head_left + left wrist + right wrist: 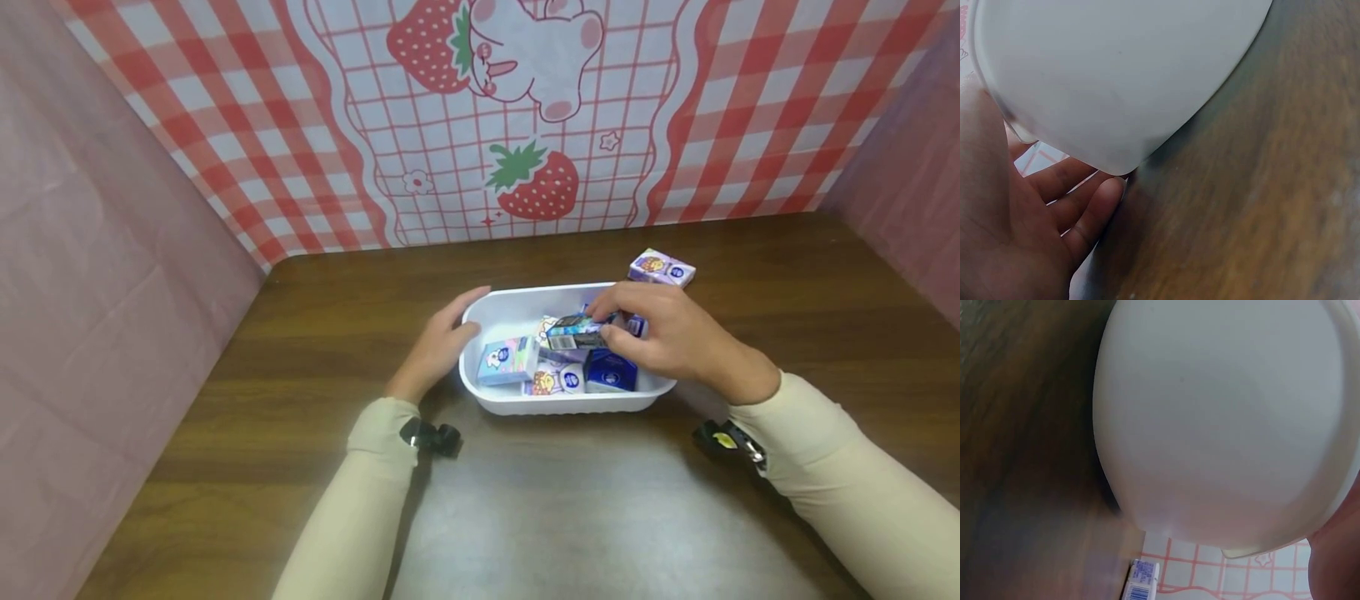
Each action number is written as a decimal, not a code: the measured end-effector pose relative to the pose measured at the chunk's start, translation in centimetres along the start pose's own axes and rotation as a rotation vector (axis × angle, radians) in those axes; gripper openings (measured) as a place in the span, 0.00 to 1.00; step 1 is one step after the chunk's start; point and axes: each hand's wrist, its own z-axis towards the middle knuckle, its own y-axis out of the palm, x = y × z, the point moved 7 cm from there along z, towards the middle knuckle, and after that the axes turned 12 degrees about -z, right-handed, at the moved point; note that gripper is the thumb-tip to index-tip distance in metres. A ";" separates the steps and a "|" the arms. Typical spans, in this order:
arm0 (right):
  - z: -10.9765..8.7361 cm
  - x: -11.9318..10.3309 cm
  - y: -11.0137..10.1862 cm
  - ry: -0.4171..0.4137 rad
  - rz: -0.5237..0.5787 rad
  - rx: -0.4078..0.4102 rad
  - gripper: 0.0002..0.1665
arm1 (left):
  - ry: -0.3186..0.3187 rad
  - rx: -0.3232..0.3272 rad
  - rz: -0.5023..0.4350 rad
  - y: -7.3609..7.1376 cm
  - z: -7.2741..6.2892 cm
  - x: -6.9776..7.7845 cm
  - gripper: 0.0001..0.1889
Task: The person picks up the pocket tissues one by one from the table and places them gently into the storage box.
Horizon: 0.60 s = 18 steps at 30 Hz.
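A white plastic bin [567, 407] stands on the table with several small tissue packs in it. At its left end my left hand [436, 348] holds the rim, thumb over the edge; in the left wrist view its fingers [1094, 209] lie against the outer wall. Over the bin's right half, my right hand [667, 329] pinches a dark blue tissue pack [573, 333] with a barcode between thumb and fingers. A light blue tissue pack [504, 362] lies at the left inside, beside a purple-white pack [553, 379] and a navy pack [611, 372]. The right hand partly hides others.
One purple-white tissue pack [662, 268] lies on the brown wooden table [337, 333] behind the bin's right end; its end [1141, 578] shows in the right wrist view. A checked strawberry-print cloth [525, 167] hangs at the back, with pink curtains [112, 250] at the sides.
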 end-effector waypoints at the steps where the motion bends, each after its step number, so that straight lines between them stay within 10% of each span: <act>1: 0.0 0.0 0.1 0.001 -0.004 -0.003 0.11 | -0.001 0.000 0.001 0.0 0.0 0.0 0.27; 18: 0.1 -0.9 0.8 -0.022 -0.032 -0.055 0.12 | -0.005 -0.005 0.003 0.0 -0.1 0.0 0.26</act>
